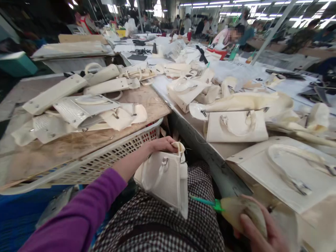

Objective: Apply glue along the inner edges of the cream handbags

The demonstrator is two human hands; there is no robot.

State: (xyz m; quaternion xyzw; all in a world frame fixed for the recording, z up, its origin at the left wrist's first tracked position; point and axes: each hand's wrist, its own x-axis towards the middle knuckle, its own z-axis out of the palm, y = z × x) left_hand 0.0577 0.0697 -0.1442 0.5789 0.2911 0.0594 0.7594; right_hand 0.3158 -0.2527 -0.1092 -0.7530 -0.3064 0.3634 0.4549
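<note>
My left hand (162, 144), in a purple sleeve, is closed on the top edge of a cream handbag (165, 178) that rests on my checked lap. My right hand (258, 227) at the lower right grips a yellowish squeeze bottle (236, 210) with a green nozzle (207, 202); the nozzle tip points at the bag's side edge, close to it.
A white plastic basket (105, 157) sits under a wooden board (78, 140) piled with cream bag panels (78, 108) on my left. The table to my right holds several finished cream bags (236, 126). Other people work at far tables (231, 35).
</note>
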